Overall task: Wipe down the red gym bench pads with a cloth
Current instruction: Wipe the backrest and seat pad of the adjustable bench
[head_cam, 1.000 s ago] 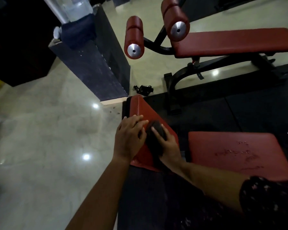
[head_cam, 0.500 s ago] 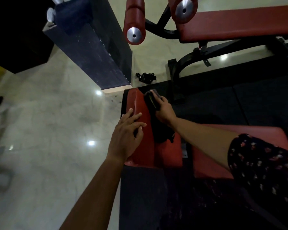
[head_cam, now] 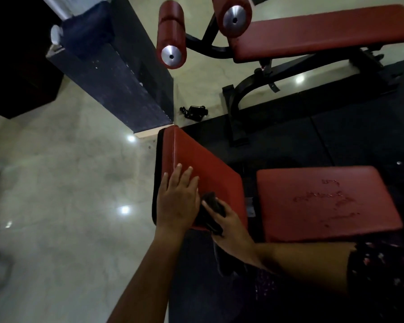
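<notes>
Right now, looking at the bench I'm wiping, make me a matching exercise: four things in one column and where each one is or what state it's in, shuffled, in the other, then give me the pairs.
Things:
1. dark cloth
2. left hand
3. seat pad
4. small black object

Places or states:
A. lying on the pale floor beyond the pad
B. spotted with droplets, untouched
C. bunched under the right hand on the near end of the tilted back pad
D. flat, fingers spread, on the back pad's left side

Pairs: 1-C, 2-D, 3-B, 4-A

text: none readable | labels: none | numbers: none
</notes>
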Demonstrator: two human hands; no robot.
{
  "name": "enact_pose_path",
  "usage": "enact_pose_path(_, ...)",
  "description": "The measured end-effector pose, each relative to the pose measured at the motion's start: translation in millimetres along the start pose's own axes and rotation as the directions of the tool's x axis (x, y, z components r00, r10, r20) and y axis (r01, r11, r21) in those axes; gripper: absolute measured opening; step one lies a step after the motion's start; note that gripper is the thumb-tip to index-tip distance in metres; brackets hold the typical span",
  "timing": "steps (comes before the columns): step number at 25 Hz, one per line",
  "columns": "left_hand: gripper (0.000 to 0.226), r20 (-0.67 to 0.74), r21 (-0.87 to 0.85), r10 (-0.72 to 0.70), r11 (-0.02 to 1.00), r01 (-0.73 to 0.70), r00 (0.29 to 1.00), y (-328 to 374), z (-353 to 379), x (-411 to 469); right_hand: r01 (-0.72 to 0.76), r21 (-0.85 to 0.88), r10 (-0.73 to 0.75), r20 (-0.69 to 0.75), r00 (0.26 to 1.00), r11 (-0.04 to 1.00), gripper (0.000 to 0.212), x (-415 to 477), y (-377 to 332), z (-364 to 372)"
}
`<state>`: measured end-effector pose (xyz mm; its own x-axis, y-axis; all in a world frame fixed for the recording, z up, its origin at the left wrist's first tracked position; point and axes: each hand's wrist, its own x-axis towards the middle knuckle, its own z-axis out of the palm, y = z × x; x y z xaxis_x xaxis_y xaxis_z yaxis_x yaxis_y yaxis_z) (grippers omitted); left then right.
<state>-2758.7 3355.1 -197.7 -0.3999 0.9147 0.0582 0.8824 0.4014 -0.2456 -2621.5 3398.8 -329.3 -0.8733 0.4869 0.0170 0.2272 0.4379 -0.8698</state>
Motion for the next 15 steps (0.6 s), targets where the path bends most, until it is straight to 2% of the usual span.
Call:
enact_pose_path(4,0.045,0.026,0.118,0.011,0.993,-0.014,1.0,-0.6,5.8,1.1,0.059,-0.162,-0.067,-0.046,0.997,0.985,0.108,-7.1,26.5,-5.2)
enact_pose_path(8,0.044,-0.013,0.147,-0.005,0.989,0.007,1.0,1.8,8.5,-0.3,-0.072,-0.057,0.067,-0.079,0.995,0.996,0.095,62.4,42.9,-31.8)
enact_pose_path(11,0.044,-0.024,0.128,-0.024,0.991,0.027,0.999,2.7,11.7,0.3,-0.078,-0.125,0.07,-0.068,0.995,0.989,0.084,138.2,45.6,-61.8)
enact_pose_path(15,0.044,-0.045,0.119,-0.05,0.991,0.055,0.998,4.8,11.5,1.5,-0.167,-0.108,0.173,0.047,0.984,0.98,0.074,211.5,33.1,-89.8)
